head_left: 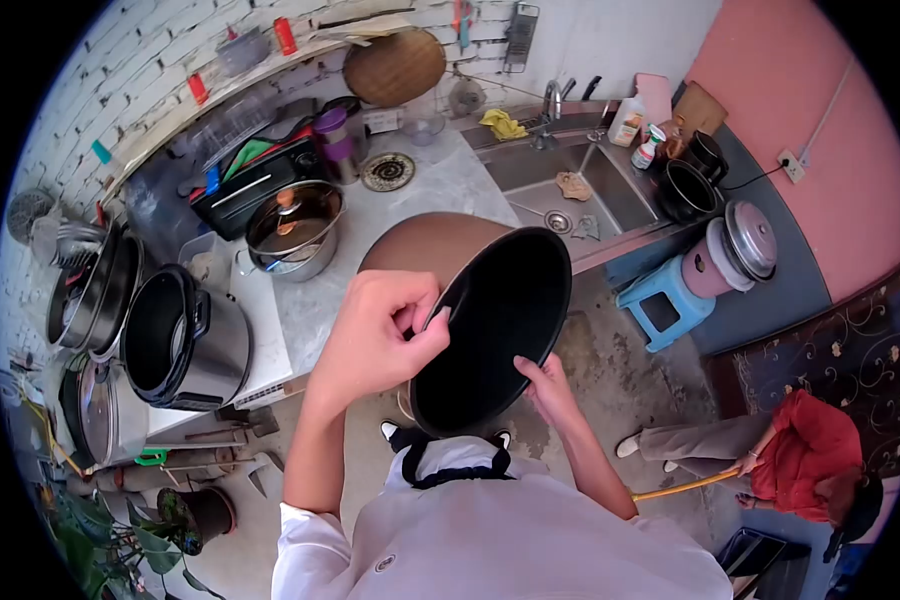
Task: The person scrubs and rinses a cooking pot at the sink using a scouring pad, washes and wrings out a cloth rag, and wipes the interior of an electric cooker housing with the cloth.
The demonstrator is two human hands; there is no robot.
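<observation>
A large brown pot (pixel 490 340) with a black inside is tilted in front of my body, its opening towards me. My left hand (pixel 385 325) is at the pot's left rim, fingers bent and pressed together near the edge. On the lower right rim, my right hand (pixel 548 388) grips with the thumb inside the pot and the other fingers hidden behind the wall. The pot's far side overlaps the edge of the grey counter (pixel 430 200).
A metal sink (pixel 510 165) holds a few items. A lidded steel pot (pixel 295 230) and a pressure cooker (pixel 225 340) stand on the left counter. A blue stool (pixel 665 305) is at the right. Beyond it, a person in red (pixel 815 450) holds a yellow stick.
</observation>
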